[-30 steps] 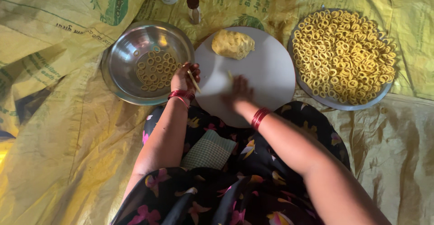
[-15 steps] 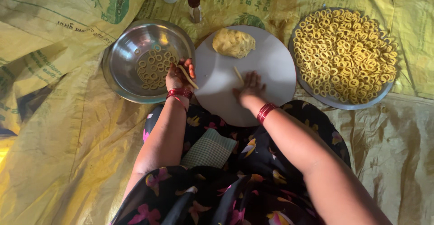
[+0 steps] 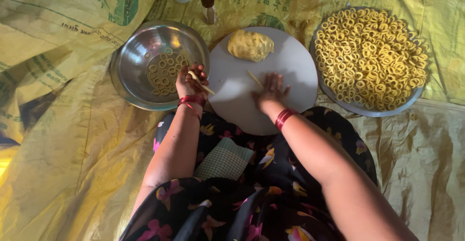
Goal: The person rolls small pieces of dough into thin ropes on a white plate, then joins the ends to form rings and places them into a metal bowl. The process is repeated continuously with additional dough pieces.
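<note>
Yellow dough is what both hands are working, over a round grey-white board (image 3: 286, 71) that rests against the person's lap on yellow woven sacking (image 3: 63, 173) spread over the floor. The left hand (image 3: 191, 80) is curled about a short dough strip (image 3: 201, 83), pinched between thumb and fingers at the board's 9 o'clock edge, right beside the rim of a steel bowl (image 3: 127, 54) that holds a scatter of small dough rings. The right hand (image 3: 271, 90) lies flat and open, palm down near the board's centre, gripping nothing; a thin rolled dough piece (image 3: 255, 79) shows just off its fingertips toward 10 o'clock. A dough lump (image 3: 250, 45) sits at the board's 12 o'clock. A steel plate (image 3: 361, 108) heaped with finished rings stands at 3 o'clock, and a small brown-capped bottle (image 3: 209, 7) at 11 o'clock.

As a judgement, the risk lies in the thin strips: too much pressure under the flat palm could smear or snap the rolled piece, and the pinched strip could tear or slip onto the sacking by the bowl's rim.
</note>
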